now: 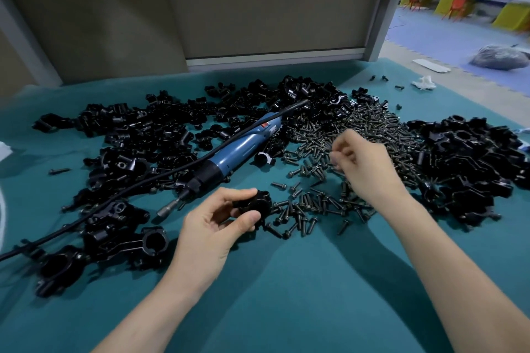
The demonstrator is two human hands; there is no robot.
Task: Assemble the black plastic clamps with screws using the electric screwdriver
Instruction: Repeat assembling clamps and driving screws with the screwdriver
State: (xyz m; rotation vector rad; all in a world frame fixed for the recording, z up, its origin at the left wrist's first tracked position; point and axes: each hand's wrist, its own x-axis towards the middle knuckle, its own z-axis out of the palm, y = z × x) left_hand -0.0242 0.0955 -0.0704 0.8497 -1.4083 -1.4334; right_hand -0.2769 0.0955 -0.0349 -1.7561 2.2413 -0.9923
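Observation:
My left hand [213, 223] grips a black plastic clamp [253, 203] between thumb and fingers, just above the teal table cover. My right hand [362, 165] hovers over the pile of dark screws [358, 135], its fingers curled and blurred; whether a screw is pinched in them is unclear. The blue electric screwdriver [238, 153] lies on the table left of the screws, its bit [169, 208] pointing toward me and its black cable [120, 195] running off to the left.
Heaps of black clamp parts lie at the back left [137, 135], at the right [470, 163] and near my left forearm [109, 241]. Loose screws [304, 209] are scattered in front of the clamp. A grey partition [258, 8] stands behind the table.

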